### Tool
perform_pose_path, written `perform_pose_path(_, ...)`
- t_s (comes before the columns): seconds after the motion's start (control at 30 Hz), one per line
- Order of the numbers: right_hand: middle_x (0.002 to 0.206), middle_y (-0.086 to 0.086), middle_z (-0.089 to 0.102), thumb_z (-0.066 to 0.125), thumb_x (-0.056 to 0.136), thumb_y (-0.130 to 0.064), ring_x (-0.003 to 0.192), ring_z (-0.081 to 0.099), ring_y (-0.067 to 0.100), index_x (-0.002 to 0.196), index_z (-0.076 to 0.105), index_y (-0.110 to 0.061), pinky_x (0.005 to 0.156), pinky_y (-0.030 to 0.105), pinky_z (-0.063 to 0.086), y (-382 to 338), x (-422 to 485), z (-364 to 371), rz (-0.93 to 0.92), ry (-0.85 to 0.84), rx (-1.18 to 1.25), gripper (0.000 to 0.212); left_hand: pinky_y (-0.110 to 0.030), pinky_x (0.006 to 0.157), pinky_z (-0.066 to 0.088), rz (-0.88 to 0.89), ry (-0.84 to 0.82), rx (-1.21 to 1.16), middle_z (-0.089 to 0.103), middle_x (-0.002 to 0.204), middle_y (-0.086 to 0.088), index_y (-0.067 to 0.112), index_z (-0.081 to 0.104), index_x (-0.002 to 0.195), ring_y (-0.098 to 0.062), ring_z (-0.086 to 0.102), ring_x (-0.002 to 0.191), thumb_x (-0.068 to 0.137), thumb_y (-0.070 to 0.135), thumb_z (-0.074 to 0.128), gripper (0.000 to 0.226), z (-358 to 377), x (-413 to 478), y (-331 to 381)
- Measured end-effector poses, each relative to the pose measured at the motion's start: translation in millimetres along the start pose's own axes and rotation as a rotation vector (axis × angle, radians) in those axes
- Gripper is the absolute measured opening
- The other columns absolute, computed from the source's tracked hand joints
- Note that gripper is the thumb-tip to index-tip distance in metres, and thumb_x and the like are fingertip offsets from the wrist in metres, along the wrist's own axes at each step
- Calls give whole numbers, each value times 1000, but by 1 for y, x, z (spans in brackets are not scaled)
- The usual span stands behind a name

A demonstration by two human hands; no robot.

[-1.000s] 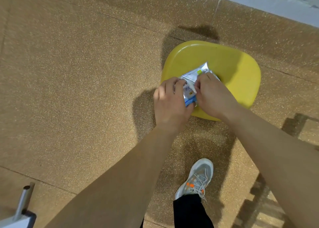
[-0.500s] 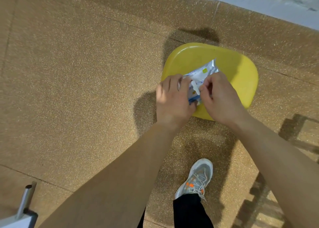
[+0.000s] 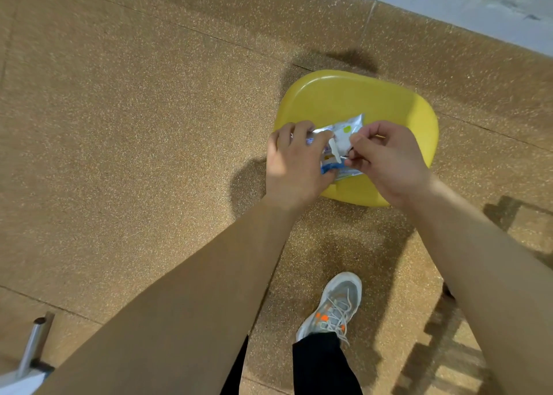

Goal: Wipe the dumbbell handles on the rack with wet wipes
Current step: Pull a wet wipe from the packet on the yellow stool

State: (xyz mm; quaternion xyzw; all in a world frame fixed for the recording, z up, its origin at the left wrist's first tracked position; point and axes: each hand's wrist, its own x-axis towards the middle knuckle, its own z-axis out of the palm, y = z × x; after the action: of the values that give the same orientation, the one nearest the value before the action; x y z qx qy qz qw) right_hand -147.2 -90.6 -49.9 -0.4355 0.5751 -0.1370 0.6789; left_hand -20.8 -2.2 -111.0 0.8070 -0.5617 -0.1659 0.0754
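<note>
On the speckled floor [image 3: 119,155] stands a yellow stool [image 3: 359,101] bearing the wet-wipe pack [image 3: 348,127], light, soft and probably slippery, so your left hand [image 3: 294,167] grips its near end while your right hand [image 3: 389,161] pinches the white flap [image 3: 341,146].

Glossy foil wipes pack [image 3: 348,130], smooth shiny yellow plastic stool [image 3: 359,95], rough speckled floor [image 3: 134,125]

Floor [image 3: 119,155] lies open left of the stool [image 3: 344,95]; perhaps a metal post [image 3: 34,343] lower-left.

left hand [image 3: 294,167] holding wipes pack [image 3: 341,143], right hand [image 3: 389,161] pinching flap, yellow stool [image 3: 359,95]
</note>
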Motion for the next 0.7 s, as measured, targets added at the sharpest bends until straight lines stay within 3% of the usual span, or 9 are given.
perform_pose_path(0.13, 64, 3, 55, 52, 100, -2, 60, 53, 11, 83, 54, -11, 59, 23, 50, -11, -5, -16, 116, -99, 437, 19, -43, 106, 33, 8, -2, -3, 53, 131, -1, 35, 62, 129, -27, 47, 124, 73, 60, 71, 62, -1, 0, -1)
perform_pose_path(0.27, 76, 1, 58, 53, 97, -10, 70, 56, 12, 94, 57, -17, 68, 25, 52, -6, -6, -38, 184, -108, 725, 9, -42, 105, 32, -9, -17, 22, 53, 133, -1, 35, 61, 131, -27, 47, 124, 72, 60, 70, 65, -2, 0, 2)
perform_pose_path(0.37, 96, 6, 67, 48, 101, -5, 88, 63, 19, 119, 64, -12, 86, 32, 54, 6, -7, -43, 244, 45, 557, 25, -41, 106, 30, -2, -34, 41, 51, 134, -2, 33, 59, 133, -27, 46, 125, 74, 58, 69, 65, -2, -2, 4)
perform_pose_path(0.43, 101, 6, 69, 45, 105, -5, 91, 63, 20, 126, 62, -8, 87, 32, 53, 13, -9, -38, 263, 124, 356, 28, -40, 106, 30, -1, -36, 34, 52, 135, -3, 30, 59, 133, -28, 46, 125, 74, 56, 71, 65, -3, -4, 5)
perform_pose_path(0.6, 104, 5, 69, 48, 103, -2, 90, 68, 11, 127, 62, -2, 80, 26, 60, 17, -17, -27, 285, 244, 369, 28, -42, 107, 33, -19, -46, 29, 51, 135, -5, 28, 59, 132, -30, 45, 126, 74, 53, 75, 65, -3, -7, 8)
perform_pose_path(0.7, 91, 10, 75, 36, 101, -9, 92, 71, 21, 96, 68, -3, 96, 39, 55, 1, -24, -26, 263, 284, 788, 32, -43, 106, 34, -36, -49, 21, 51, 135, -5, 28, 60, 130, -30, 45, 126, 74, 50, 76, 62, -4, -7, 11)
